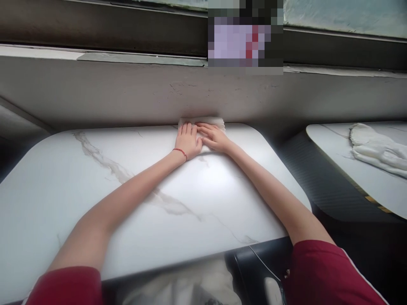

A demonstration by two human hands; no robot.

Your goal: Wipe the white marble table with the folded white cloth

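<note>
A white cloth (216, 122) lies at the far edge of the white marble table (127, 190), against the wall. My left hand (188, 140) rests flat on the cloth with fingers stretched out; a red string circles its wrist. My right hand (213, 136) lies beside it, fingers extended and pressing on the same cloth, its fingertips touching the left hand. Most of the cloth is hidden under both hands.
A grey wall and window sill (127, 59) run behind the table. A second marble table (375, 178) stands at the right with a crumpled white cloth (375, 148) on it. A dark gap separates the tables. A dark chair (260, 271) sits near me.
</note>
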